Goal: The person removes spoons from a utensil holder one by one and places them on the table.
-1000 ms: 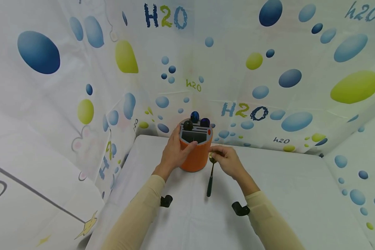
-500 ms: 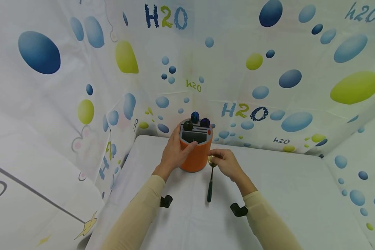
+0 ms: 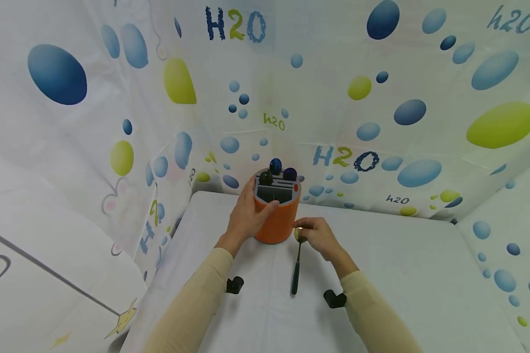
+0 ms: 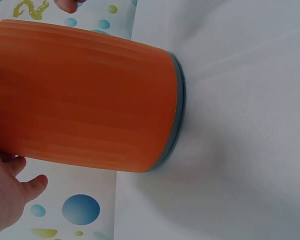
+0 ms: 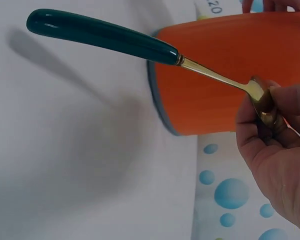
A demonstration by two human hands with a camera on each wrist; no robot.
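An orange cutlery holder (image 3: pixel 275 223) with a grey slotted top stands on the table. My left hand (image 3: pixel 244 215) grips its left side, thumb across the front rim. Out of the top stick three glossy rounded ends, one dark green (image 3: pixel 266 177), one blue (image 3: pixel 275 165) and one purple (image 3: pixel 290 173). Beside the holder's right side, my right hand (image 3: pixel 320 238) pinches the gold bowl of a spoon (image 3: pixel 296 274). Its dark green handle (image 5: pixel 100 35) points down and toward me, raised above the table with a shadow below it in the right wrist view.
A white cloth covers the table (image 3: pixel 402 284). Close behind the holder rises a white backdrop (image 3: pixel 327 108) printed with blue and green drops. Black camera mounts (image 3: pixel 235 285) are worn at both wrists.
My right hand has moved a little down and toward me, carrying the spoon with it. The left hand and the cutlery holder have stayed in place.
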